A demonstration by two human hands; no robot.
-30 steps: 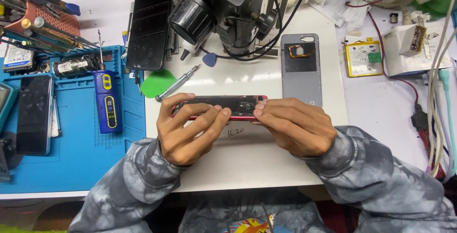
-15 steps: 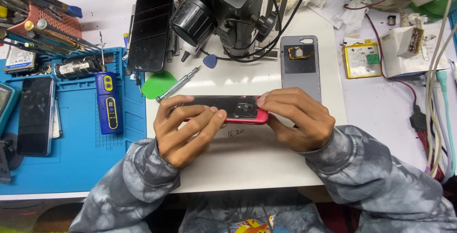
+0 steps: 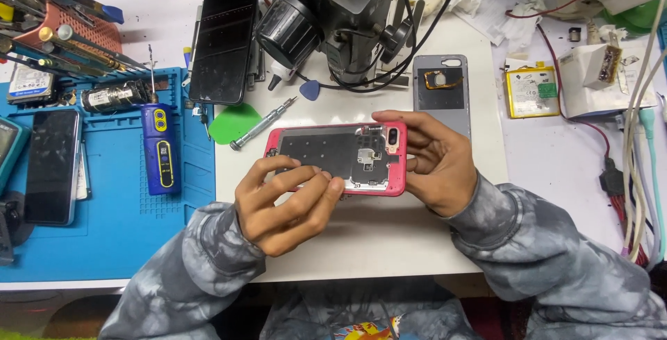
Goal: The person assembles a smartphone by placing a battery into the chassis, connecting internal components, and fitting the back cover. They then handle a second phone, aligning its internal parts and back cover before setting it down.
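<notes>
Opened red-framed phone point(image 3: 337, 159), back off, internals up: mid-bench, front of microscope point(image 3: 333, 13). L hand point(image 3: 288, 204) fingers clamped on its lower-left edge; R hand point(image 3: 438, 163) grips right end. Grey back cover point(image 3: 441, 93) just behind.

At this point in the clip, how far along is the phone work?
Done: the grey back cover lies off on the white mat, and a yellow battery sits apart. In hand: the left hand and right hand hold the red-framed phone, insides exposed. Left: the phone remains open, cover not refitted.
</notes>
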